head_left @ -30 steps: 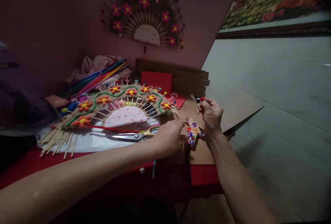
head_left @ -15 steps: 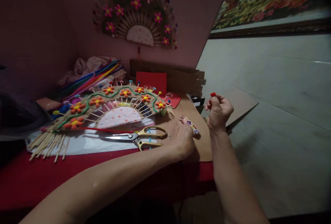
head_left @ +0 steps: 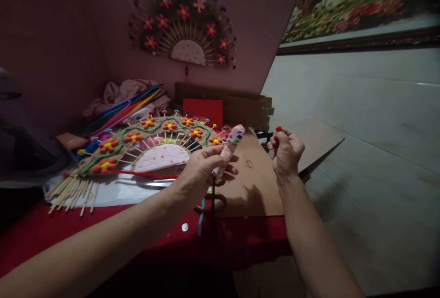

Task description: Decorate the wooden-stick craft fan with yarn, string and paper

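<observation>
My left hand (head_left: pixel 215 162) is wrapped round what looks like a hot glue gun (head_left: pixel 234 141), covered in white cloth with coloured patterns. A dark cord hangs below it. Raised to the right, my right hand (head_left: pixel 287 149) pinches a small red piece (head_left: pixel 278 129) between thumb and fingertips; its exact kind is too small to tell. Left of my hands lies a fan-shaped craft (head_left: pixel 161 126) of sticks and twine with orange flowers and a green wavy line. Scissors (head_left: pixel 216 201) lie partly hidden beneath my left hand and forearm.
A cardboard sheet (head_left: pixel 264 192) covers the table's right part, beside the tiled wall (head_left: pixel 371 151). Coloured pipe cleaners (head_left: pixel 127 110) and a red card (head_left: pixel 202 112) are behind the fan. A similar fan (head_left: pixel 187 52) hangs on the pink wall. Red cloth (head_left: pixel 144 229) edges the front.
My left hand has picked up the cloth-covered glue gun from the cardboard and moved left and up with it. My right hand keeps the red piece, shifting slightly left.
</observation>
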The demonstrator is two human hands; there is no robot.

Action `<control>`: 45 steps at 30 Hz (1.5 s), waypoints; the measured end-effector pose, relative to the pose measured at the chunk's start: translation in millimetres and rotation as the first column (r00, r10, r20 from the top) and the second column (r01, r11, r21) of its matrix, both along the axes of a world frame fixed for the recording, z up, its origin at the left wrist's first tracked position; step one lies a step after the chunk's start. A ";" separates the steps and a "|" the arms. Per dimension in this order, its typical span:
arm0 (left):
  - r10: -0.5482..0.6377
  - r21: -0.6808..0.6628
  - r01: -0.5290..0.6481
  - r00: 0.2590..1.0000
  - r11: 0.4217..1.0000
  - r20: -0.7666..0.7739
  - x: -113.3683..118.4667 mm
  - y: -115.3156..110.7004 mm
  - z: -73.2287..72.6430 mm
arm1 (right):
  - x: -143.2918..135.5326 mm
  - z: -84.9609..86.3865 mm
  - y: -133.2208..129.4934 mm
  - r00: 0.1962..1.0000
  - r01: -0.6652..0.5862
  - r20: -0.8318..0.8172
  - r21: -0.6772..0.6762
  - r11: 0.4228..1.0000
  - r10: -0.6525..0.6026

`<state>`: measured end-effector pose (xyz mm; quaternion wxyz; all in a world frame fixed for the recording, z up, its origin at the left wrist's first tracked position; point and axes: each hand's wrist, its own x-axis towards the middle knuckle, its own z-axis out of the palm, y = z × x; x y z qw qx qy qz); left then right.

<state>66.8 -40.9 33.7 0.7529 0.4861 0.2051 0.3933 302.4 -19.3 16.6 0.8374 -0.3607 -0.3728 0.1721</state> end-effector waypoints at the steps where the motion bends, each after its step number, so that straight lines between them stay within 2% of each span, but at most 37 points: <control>1: -0.020 -0.020 0.020 1.000 1.000 0.004 -6.6 0.3 0.6 | -4.6 -0.9 -0.9 0.994 -0.110 -0.011 -0.053 0.993 0.110; 3: -0.025 -0.059 0.026 1.000 0.998 0.002 -15.9 1.6 -3.1 | -14.4 -3.2 -2.7 0.953 -0.303 -0.026 -0.156 0.940 0.302; 6: 0.014 -0.068 -0.015 1.000 0.998 -0.014 -23.0 4.8 -14.3 | -27.9 -8.6 -4.0 0.886 -0.453 -0.034 -0.276 0.848 0.463; 11: -0.024 -0.062 0.023 0.999 0.998 -0.023 -27.5 7.5 -24.9 | -41.5 -20.8 -2.6 0.777 -0.593 -0.062 -0.404 0.697 0.626; 14: -0.072 -0.050 0.071 0.997 0.996 -0.017 -27.5 6.4 -26.6 | -45.3 -24.3 -3.3 0.741 -0.625 -0.075 -0.441 0.644 0.668; 17: -0.093 -0.046 0.091 0.995 0.995 -0.034 -26.6 5.6 -29.1 | -47.0 -23.6 -5.2 0.726 -0.634 -0.072 -0.455 0.625 0.684; 23: -0.054 -0.057 0.049 0.993 0.997 -0.102 -26.5 4.4 -35.2 | -47.4 -20.2 -7.8 0.687 -0.657 -0.026 -0.449 0.606 0.726; 28: -0.048 -0.123 0.042 0.998 0.992 -0.043 -25.1 3.8 -37.8 | -51.9 -19.7 -11.4 0.660 -0.680 -0.041 -0.458 0.573 0.750; 32: -0.043 -0.115 0.032 0.995 0.993 -0.089 -23.8 5.2 -40.2 | -57.0 -20.6 -14.2 0.611 -0.705 0.005 -0.451 0.548 0.791; 38: -0.056 -0.090 0.046 0.992 0.995 -0.113 -22.8 6.1 -41.4 | -60.8 -21.8 -15.3 0.634 -0.681 0.033 -0.448 0.579 0.772; 45: -0.041 -0.050 0.032 0.981 0.998 -0.191 -22.1 6.0 -39.7 | -60.9 -21.4 -16.2 0.622 -0.700 0.024 -0.430 0.570 0.783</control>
